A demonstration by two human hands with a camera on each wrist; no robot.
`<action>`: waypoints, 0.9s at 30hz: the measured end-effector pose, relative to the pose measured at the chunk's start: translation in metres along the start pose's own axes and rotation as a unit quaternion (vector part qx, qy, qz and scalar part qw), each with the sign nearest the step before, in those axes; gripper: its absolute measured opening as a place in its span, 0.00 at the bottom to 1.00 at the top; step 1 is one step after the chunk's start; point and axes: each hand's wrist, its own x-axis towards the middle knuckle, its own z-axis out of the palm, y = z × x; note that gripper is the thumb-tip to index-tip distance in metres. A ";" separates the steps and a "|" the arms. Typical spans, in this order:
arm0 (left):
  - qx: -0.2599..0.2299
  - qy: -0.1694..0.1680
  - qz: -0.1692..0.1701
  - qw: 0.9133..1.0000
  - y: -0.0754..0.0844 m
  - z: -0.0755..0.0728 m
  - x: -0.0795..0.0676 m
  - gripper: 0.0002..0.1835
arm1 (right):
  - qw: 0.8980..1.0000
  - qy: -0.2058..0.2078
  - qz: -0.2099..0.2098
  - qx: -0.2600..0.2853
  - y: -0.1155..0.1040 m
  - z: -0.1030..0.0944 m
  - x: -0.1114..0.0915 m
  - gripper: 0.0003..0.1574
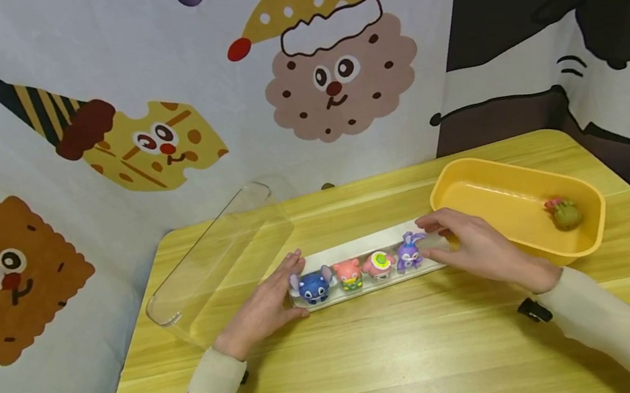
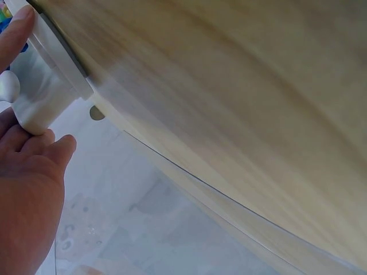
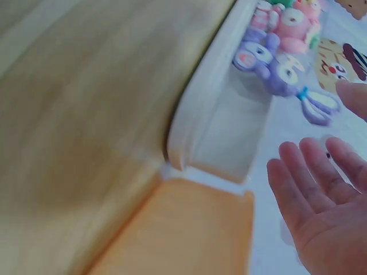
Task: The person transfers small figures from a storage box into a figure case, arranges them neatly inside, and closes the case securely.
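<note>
A long white tray [image 1: 353, 247] holds a row of small figures: a blue big-eared one [image 1: 313, 286], a coral one [image 1: 348, 274], a pink one with a ringed disc [image 1: 379, 264] and a purple rabbit [image 1: 408, 254]. My left hand [image 1: 264, 304] grips the tray's left end, thumb along the near side and fingers at the far side; in the left wrist view the thumb [image 2: 17, 34] lies against the rim. Beside the rabbit, at the tray's right end, my right hand [image 1: 478, 247] has its fingers extended and holds nothing; the right wrist view shows them apart from the tray.
To the right stands a yellow bin [image 1: 477, 199] with a green figure with a reddish top [image 1: 565, 213] inside. A clear plastic cover [image 1: 214, 259] lies at the table's left back. Behind the wooden table [image 1: 377, 364] hangs a cartoon-printed cloth [image 1: 253, 110].
</note>
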 end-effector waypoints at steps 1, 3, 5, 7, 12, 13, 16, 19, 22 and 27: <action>-0.001 0.001 -0.001 1.000 0.000 0.000 0.000 0.54 | 1.000 0.005 -0.001 -0.005 -0.001 -0.003 -0.002 0.30; -0.004 0.001 -0.002 1.000 0.000 0.000 0.000 0.54 | 1.000 0.014 -0.004 -0.018 -0.003 -0.011 -0.005 0.31; -0.005 0.001 -0.004 1.000 0.001 0.000 0.000 0.54 | 0.999 0.022 -0.008 -0.035 -0.004 -0.018 -0.009 0.32; -0.004 0.000 -0.005 1.000 0.001 0.000 -0.001 0.54 | 0.998 0.027 -0.010 -0.054 -0.004 -0.025 -0.013 0.33; -0.001 0.000 -0.006 1.000 0.001 0.000 -0.001 0.54 | 0.997 0.036 -0.004 -0.065 0.001 -0.045 -0.024 0.37; 0.000 0.000 -0.006 1.000 0.001 0.000 -0.001 0.54 | 0.997 0.039 -0.002 -0.065 0.003 -0.049 -0.026 0.37; 0.002 0.001 -0.005 1.000 0.000 0.000 -0.001 0.54 | 0.997 0.047 0.009 -0.063 0.009 -0.062 -0.033 0.39; 0.005 0.003 -0.002 1.000 0.000 0.000 -0.001 0.54 | 0.997 0.051 0.030 -0.058 0.015 -0.073 -0.040 0.42; 0.005 0.004 0.000 1.000 0.000 0.000 -0.001 0.54 | 0.996 0.048 0.061 -0.050 0.022 -0.084 -0.047 0.44; 0.002 0.006 0.003 1.000 0.000 0.000 0.000 0.54 | 0.992 0.043 0.110 -0.044 0.039 -0.100 -0.058 0.48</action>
